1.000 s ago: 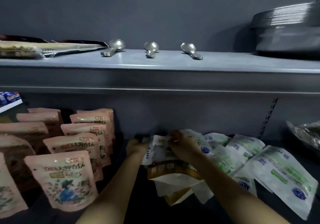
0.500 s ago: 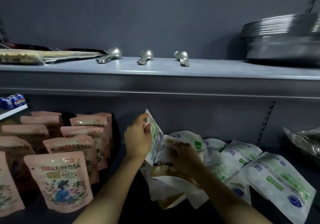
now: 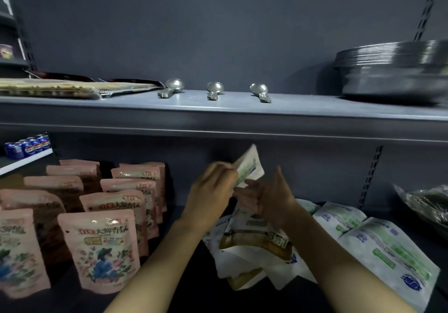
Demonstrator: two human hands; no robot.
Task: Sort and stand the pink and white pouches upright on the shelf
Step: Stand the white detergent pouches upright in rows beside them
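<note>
Head view, the only one, shows the left hand [image 3: 213,191] pinching a white pouch [image 3: 249,167] lifted above the shelf [image 3: 194,295], tilted, with its top close under the upper shelf [image 3: 242,111]. The right hand [image 3: 269,201] grips another white pouch from the heap [image 3: 257,242] lying slumped toward the shelf's right end, its thumb raised. Pink pouches [image 3: 104,249] stand upright in rows at the left end. The risks, as a judgement: the lifted pouch is held by a thin pinch and could slip back onto the heap; pulling from the overlapping pile could drag neighbours toward the front edge and off it; a soft white pouch stood without support may topple, and a swinging elbow could knock the nearest pink row. As for writing, the pink fronts carry red Chinese characters, too blurred to read surely; one heap pouch shows "3合1"; blue Pepsi cans [image 3: 26,146] sit far left. Green and blue print on the white pouches is illegible.
</note>
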